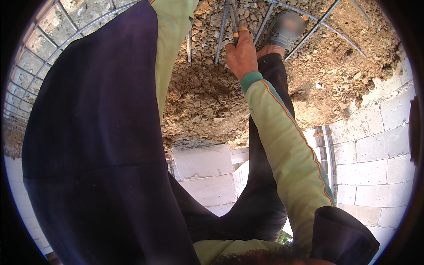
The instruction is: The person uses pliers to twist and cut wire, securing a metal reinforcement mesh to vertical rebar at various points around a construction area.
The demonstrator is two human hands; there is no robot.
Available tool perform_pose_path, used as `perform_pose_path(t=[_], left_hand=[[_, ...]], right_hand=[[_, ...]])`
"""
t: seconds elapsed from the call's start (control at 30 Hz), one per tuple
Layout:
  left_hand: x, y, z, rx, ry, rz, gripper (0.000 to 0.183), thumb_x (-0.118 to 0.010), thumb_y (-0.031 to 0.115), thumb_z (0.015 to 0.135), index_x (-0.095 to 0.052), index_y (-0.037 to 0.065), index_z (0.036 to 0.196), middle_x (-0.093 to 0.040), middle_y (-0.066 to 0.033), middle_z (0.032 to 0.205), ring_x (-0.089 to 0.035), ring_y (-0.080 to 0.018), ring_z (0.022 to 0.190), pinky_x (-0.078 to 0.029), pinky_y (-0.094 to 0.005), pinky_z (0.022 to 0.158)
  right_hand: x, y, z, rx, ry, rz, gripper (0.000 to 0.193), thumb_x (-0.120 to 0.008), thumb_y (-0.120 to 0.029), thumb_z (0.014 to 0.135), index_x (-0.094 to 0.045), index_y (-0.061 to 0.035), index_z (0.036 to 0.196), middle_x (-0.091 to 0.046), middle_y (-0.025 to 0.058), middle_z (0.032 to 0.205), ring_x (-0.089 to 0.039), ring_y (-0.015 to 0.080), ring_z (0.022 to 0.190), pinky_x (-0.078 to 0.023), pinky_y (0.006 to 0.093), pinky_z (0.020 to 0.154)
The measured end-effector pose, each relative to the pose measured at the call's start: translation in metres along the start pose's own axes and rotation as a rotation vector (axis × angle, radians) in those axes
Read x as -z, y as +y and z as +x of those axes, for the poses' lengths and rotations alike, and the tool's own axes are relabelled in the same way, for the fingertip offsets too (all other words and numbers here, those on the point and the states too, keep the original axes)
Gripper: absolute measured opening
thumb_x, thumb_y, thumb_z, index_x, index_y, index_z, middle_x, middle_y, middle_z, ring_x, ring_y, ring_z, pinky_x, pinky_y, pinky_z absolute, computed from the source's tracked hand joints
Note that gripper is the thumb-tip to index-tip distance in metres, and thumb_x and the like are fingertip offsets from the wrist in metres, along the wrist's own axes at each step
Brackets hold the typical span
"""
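Note:
My right hand (242, 54) is closed around the handle of a pair of pliers (234, 17), with grey metal and orange-and-black grips. The pliers point toward the top edge, where their jaws are cut off. Beside the tool, ribbed steel rebar (222, 33) runs over the stony ground. My left arm, in a light green sleeve (171, 39), reaches up past my dark-clad left leg (92, 132). The left hand itself is out of the picture.
Crossing rebar (314, 32) lies close to my right shoe (285, 33). A bent rebar grid (48, 42) spans the far left. Loose rubble and soil (207, 97) lie below the bars. Pale block walls (371, 152) stand on the right and behind my legs.

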State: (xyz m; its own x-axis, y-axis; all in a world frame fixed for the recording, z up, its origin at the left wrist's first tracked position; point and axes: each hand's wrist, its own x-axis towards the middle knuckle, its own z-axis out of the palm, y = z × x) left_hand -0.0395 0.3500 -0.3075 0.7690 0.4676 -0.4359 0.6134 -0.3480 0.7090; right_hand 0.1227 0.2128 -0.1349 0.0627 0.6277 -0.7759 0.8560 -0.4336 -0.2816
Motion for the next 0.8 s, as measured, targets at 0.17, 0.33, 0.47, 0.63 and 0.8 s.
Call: perform_pose_path(t=[0.17, 0.33, 0.47, 0.63, 0.8], left_hand=[[-0.005, -0.001, -0.005, 0.028, 0.075, 0.012, 0.026, -0.058, 0.028, 0.088, -0.076, 0.012, 0.098, -0.070, -0.0190, 0.102, -0.066, -0.0390, 0.099, -0.052, -0.0473, 0.088], [0.000, 0.001, -0.004, 0.098, -0.036, 0.012, 0.028, -0.056, 0.029, 0.090, -0.077, 0.011, 0.097, -0.068, -0.0204, 0.108, -0.065, -0.0399, 0.103, -0.051, -0.0475, 0.090], [0.006, 0.005, -0.007, 0.097, 0.027, -0.040, 0.028, -0.056, 0.028, 0.089, -0.077, 0.012, 0.098, -0.068, -0.0211, 0.108, -0.065, -0.0397, 0.104, -0.051, -0.0476, 0.091], [0.007, 0.013, -0.002, 0.167, 0.080, -0.091, 0.029, -0.057, 0.028, 0.090, -0.077, 0.010, 0.101, -0.068, -0.0212, 0.111, -0.065, -0.0395, 0.106, -0.051, -0.0469, 0.093], [-0.006, 0.001, -0.001, 0.146, 0.045, -0.084, 0.029, -0.059, 0.028, 0.089, -0.077, 0.009, 0.101, -0.068, -0.0215, 0.111, -0.064, -0.0398, 0.106, -0.050, -0.0458, 0.094]], right_hand=[[-0.001, -0.015, 0.001, -0.031, -0.051, 0.069, 0.049, -0.062, -0.007, 0.086, -0.044, 0.0112, 0.128, -0.051, 0.0340, 0.123, -0.057, 0.0504, 0.106, -0.049, 0.0532, 0.090], [-0.010, -0.024, 0.000, -0.033, 0.005, 0.109, 0.047, -0.062, -0.013, 0.091, -0.044, 0.0098, 0.128, -0.053, 0.0330, 0.123, -0.058, 0.0475, 0.107, -0.048, 0.0546, 0.089], [-0.006, -0.031, -0.001, -0.169, 0.003, -0.028, 0.045, -0.059, -0.025, 0.097, -0.048, 0.0056, 0.127, -0.064, 0.0248, 0.101, -0.066, 0.0400, 0.090, -0.053, 0.0510, 0.075], [0.017, -0.019, 0.012, -0.283, -0.220, 0.374, 0.046, -0.067, -0.033, 0.097, -0.054, 0.0021, 0.123, -0.068, 0.0123, 0.088, -0.069, 0.0232, 0.074, -0.051, 0.0390, 0.055], [0.033, -0.041, -0.001, -0.264, -0.405, 0.886, 0.051, -0.073, -0.031, 0.093, -0.049, -0.0041, 0.129, -0.066, 0.0071, 0.085, -0.067, 0.0175, 0.069, -0.059, 0.0382, 0.061]])
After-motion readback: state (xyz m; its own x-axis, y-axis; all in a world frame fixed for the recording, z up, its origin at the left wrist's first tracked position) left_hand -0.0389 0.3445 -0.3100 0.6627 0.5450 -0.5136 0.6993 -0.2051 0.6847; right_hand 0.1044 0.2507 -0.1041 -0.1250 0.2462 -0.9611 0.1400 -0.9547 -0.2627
